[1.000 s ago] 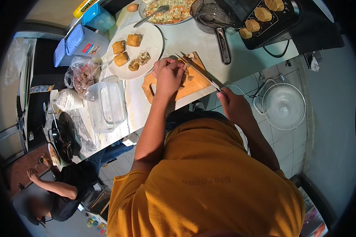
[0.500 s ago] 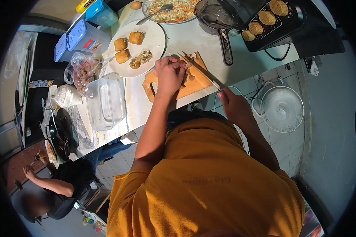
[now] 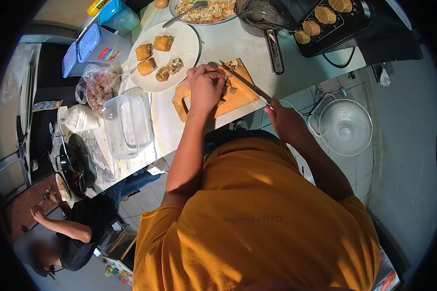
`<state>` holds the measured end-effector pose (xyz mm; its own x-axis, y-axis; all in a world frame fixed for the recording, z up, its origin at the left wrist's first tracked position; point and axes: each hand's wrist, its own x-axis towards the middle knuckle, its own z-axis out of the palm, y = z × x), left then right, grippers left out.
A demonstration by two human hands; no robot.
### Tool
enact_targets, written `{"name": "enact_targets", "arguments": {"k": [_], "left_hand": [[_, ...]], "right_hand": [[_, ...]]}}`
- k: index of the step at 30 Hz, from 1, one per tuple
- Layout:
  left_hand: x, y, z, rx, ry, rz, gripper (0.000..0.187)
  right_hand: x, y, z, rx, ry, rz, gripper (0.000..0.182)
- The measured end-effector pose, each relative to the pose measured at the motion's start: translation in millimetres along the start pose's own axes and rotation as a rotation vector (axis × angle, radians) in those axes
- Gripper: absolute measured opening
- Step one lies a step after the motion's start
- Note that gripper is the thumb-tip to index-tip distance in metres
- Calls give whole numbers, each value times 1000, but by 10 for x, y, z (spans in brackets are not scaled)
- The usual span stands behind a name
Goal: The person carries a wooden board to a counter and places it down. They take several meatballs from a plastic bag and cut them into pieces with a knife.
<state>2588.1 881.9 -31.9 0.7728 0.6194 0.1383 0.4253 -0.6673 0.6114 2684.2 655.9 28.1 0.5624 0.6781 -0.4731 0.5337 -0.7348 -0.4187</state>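
A kitchen knife [image 3: 247,83] lies slantwise over the right part of a wooden cutting board [image 3: 245,99]. My right hand [image 3: 284,119] is closed round its handle, just off the counter's front edge. On the board, my left hand [image 3: 205,87] has its fingers bent together close to the blade. What those fingers press or hold is hidden. Small brown slices [image 3: 233,90] lie between that hand and the knife. Behind the board stands a white plate [image 3: 184,39] with several browned tofu cubes [image 3: 163,43], one of them split and showing a filling.
A frying pan [image 3: 273,51] points its handle towards me. Beyond are a bowl of chopped vegetables [image 3: 206,12] and a black tray with round pieces [image 3: 320,26]. Leftward sit a clear plastic container [image 3: 127,127] and bagged food [image 3: 101,85]. Another person [image 3: 77,233] is at lower left.
The view has shifted slightly. The knife's blade has turned a little and looks darker, with my right hand still on its handle. My left hand stays in nearly the same place on the board.
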Motion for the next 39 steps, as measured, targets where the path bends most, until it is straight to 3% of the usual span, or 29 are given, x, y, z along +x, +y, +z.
{"name": "enact_targets", "arguments": {"k": [7,12,19,21,31,34,36,39], "left_hand": [[-11,-15,33,-32,62,15,9],[-14,5,-4,0,6,-15,12],[-57,-11,-192,42,-75,-61,15],[-65,-15,-233,30,-92,-115,17],[-136,-66,-158,-115,11,-96,20],[-170,-108,-213,-38,15,-90,20],[-169,-143,-265,-17,51,-100,20],[-204,-162,-399,97,13,-97,21]], "right_hand": [[49,46,63,-40,-15,11,33],[25,96,39,167,-79,-28,36],[-72,-121,28,70,-84,43,36],[-76,-159,46,-49,-38,53,35],[-126,-184,22,-7,-10,21,34],[-154,-216,-6,75,15,40,34],[-119,-145,14,55,193,-28,32],[-42,-51,-35,25,190,52,34]]}}
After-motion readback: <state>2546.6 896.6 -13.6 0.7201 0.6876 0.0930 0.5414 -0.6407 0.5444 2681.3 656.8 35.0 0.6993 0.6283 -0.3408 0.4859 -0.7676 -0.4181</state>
